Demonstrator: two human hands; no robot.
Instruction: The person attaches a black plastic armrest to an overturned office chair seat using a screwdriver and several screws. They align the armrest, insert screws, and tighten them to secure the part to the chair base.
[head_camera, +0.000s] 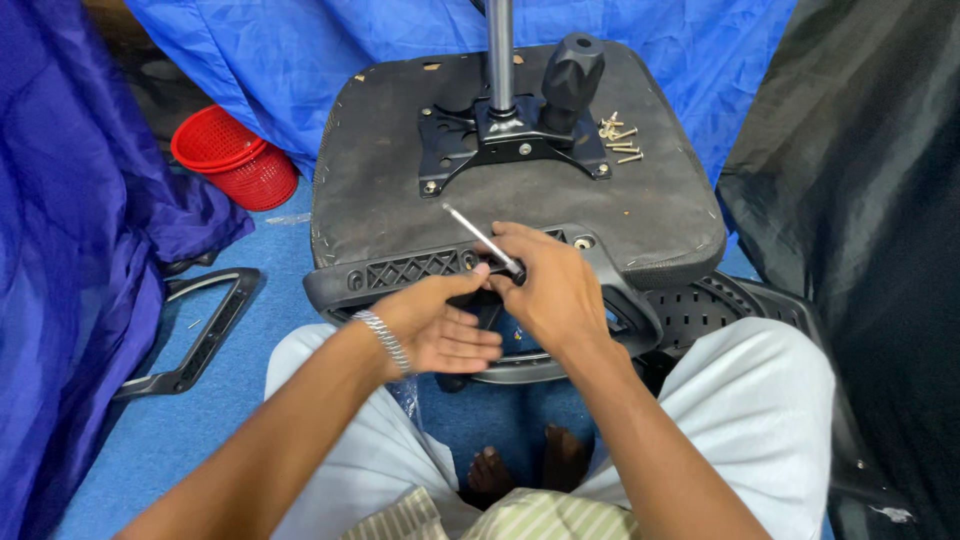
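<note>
Both my hands work just beyond my knees: right hand (550, 290) pinches a thin metal tool (480, 238), angled toward the black plastic bracket (420, 268) on the upturned chair seat (380, 170). Left hand (440, 330), half open, steadies underneath. Loose screws (620, 135) lie farther ahead; stacked red baskets (235, 155), far left, contents unseen.

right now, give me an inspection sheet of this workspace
surface: blue floor.
job's things: upturned chair seat, black armrest bracket, metal mount plate with post.
clutter: loose screws, red baskets, spare armrest.
grippers: right hand holds a screwdriver; left hand by the bracket, open.
cables: nothing seen.
surroundings: blue cloth, black sheet.
</note>
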